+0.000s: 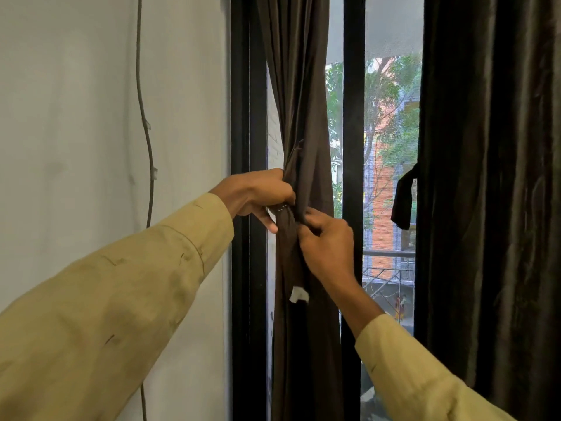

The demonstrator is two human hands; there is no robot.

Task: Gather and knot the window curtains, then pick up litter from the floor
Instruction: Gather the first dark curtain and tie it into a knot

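1. Curtain panel (pixel 299 117) on the left, dark brown, hangs just inside the black window frame (pixel 243 117) and is bunched into a narrow column at mid-height.
2. The left hand (pixel 258 196) reaches in from the wall side. Its fingers (pixel 283 192) are curled round the bunched cloth, and the thumb points down along it.
3. The right hand (pixel 329 241) meets the same bunch just below and to the right. Its fingers (pixel 312 221) are bent inward and pinch a fold of the fabric.
4. A small white tag (pixel 299 294) sticks out of the cloth below both hands.
5. The second curtain (pixel 491 177) hangs ungathered at the right side of the window. A dark fabric strap (pixel 403 202) dangles at its inner edge.
6. Both arms wear tan sleeves (pixel 121 299).
7. A thin cable (pixel 145 123) runs down the white wall (pixel 60 117) to the left of the frame.
8. Through the glass between the two curtains show green trees (pixel 391 95), an orange building (pixel 385 192) and a metal railing (pixel 388 253).
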